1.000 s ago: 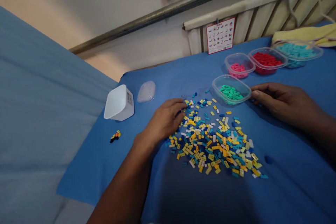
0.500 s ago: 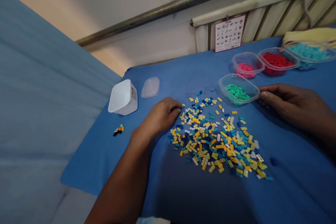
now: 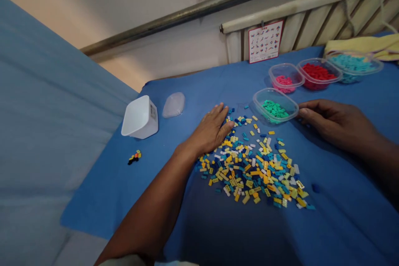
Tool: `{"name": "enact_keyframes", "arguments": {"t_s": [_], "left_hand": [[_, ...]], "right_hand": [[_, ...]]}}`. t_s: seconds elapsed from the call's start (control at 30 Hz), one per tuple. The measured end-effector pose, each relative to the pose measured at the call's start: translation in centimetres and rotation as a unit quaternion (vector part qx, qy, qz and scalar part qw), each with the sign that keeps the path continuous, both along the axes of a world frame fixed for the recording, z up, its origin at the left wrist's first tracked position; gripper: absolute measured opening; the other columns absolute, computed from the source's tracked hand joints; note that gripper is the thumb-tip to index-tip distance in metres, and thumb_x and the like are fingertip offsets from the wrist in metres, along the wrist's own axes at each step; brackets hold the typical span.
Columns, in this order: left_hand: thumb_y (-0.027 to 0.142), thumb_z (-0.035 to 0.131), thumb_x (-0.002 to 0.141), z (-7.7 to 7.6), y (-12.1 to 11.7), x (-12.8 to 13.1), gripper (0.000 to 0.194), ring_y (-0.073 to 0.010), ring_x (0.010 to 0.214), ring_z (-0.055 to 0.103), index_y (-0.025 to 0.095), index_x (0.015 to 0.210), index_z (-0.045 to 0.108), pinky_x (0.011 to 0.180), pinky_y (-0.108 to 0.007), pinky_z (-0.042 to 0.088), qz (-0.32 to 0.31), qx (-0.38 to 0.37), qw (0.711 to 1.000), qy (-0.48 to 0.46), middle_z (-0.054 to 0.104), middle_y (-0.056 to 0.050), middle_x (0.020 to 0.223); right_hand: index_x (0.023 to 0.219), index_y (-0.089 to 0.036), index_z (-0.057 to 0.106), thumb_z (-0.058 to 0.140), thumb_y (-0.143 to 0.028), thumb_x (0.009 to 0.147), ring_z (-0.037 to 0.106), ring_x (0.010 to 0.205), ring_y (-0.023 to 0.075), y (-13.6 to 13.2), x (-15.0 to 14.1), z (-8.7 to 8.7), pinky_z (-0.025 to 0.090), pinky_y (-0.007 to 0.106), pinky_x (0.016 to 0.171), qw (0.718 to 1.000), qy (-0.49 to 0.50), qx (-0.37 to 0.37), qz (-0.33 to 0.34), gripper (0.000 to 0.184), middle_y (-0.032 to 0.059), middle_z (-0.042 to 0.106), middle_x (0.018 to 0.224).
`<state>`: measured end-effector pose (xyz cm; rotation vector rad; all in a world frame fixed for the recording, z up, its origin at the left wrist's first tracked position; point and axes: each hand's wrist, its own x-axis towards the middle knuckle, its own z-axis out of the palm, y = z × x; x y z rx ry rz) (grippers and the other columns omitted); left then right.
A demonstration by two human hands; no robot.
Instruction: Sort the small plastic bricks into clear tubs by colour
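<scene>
My left hand [image 3: 212, 129] lies open and palm down, its fingers spread over the upper left edge of a pile of small building bricks [image 3: 249, 170]. The pile mixes yellow, blue, teal and white pieces on a blue cloth; some bricks are hidden under the hand. At the right, my right hand [image 3: 335, 122] pinches the rim of a clear plastic container [image 3: 293, 113] between thumb and fingers. Green bricks [image 3: 274, 109] lie inside that container, just beyond the pile. The fingertips of my right hand are partly hidden.
Behind stand clear containers of pink bricks [image 3: 284, 82], red bricks [image 3: 317, 72] and light blue bricks [image 3: 352, 63], near a yellow cloth [image 3: 364, 46]. Leftward are a clear lid [image 3: 173, 104], a white tub [image 3: 140, 117] and a few black, orange and yellow bricks [image 3: 134, 157]. A picture card [image 3: 265, 41] leans at the back.
My left hand has gone from curled beside the pile to spread flat over its edge, moving right and away from me. My right hand stays at the container. The view has shifted slightly.
</scene>
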<state>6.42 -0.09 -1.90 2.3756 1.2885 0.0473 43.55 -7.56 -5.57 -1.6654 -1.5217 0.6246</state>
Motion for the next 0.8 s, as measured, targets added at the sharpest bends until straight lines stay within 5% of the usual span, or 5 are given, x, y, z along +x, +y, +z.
{"name": "enact_keyframes", "arguments": {"t_s": [0.33, 0.5, 0.63, 0.8], "left_hand": [[0.076, 0.032, 0.115, 2.5, -5.5, 3.0, 0.090, -0.0288, 0.180, 0.007, 0.014, 0.181, 0.030, 0.149, -0.053, 0.014, -0.200, -0.016, 0.980, 0.003, 0.014, -0.013, 0.191], [0.076, 0.042, 0.113, 2.3, -9.3, 4.0, 0.093, -0.0310, 0.179, 0.015, 0.010, 0.179, 0.033, 0.149, -0.052, 0.016, -0.270, 0.013, 0.962, -0.037, 0.022, -0.018, 0.189], [0.073, 0.049, 0.113, 1.7, -11.6, 4.6, 0.090, -0.0315, 0.178, 0.022, 0.014, 0.179, 0.034, 0.148, -0.052, 0.020, -0.308, 0.070, 0.947, -0.065, 0.029, -0.016, 0.189], [0.065, 0.039, 0.118, 1.4, -12.6, 5.1, 0.070, -0.0258, 0.176, 0.029, 0.024, 0.174, 0.048, 0.146, -0.049, 0.024, -0.383, 0.167, 0.908, -0.039, 0.034, -0.006, 0.188]], "right_hand": [[0.122, -0.022, 0.085, 0.074, -0.056, 0.102, 0.076, 0.081, 0.0217, 0.0, 0.0, -0.4, 0.059, 0.033, 0.074, 1.000, 0.002, 0.018, 0.003, 0.041, 0.0083, 0.086, 0.098], [0.134, -0.019, 0.080, 0.075, -0.047, 0.103, 0.072, 0.070, 0.0190, -0.4, -0.6, 0.1, 0.058, 0.031, 0.063, 0.988, -0.036, 0.144, -0.032, 0.043, 0.0089, 0.082, 0.094], [0.141, -0.022, 0.075, 0.075, -0.036, 0.106, 0.075, 0.088, 0.0197, -0.8, -1.1, 0.4, 0.063, 0.033, 0.074, 0.957, -0.119, 0.252, 0.076, 0.038, 0.0150, 0.078, 0.133], [0.148, -0.030, 0.070, 0.070, -0.033, 0.110, 0.079, 0.105, 0.0252, -0.9, -1.5, 0.0, 0.067, 0.040, 0.090, 0.945, -0.154, 0.242, 0.159, 0.038, 0.0117, 0.078, 0.139]]}}
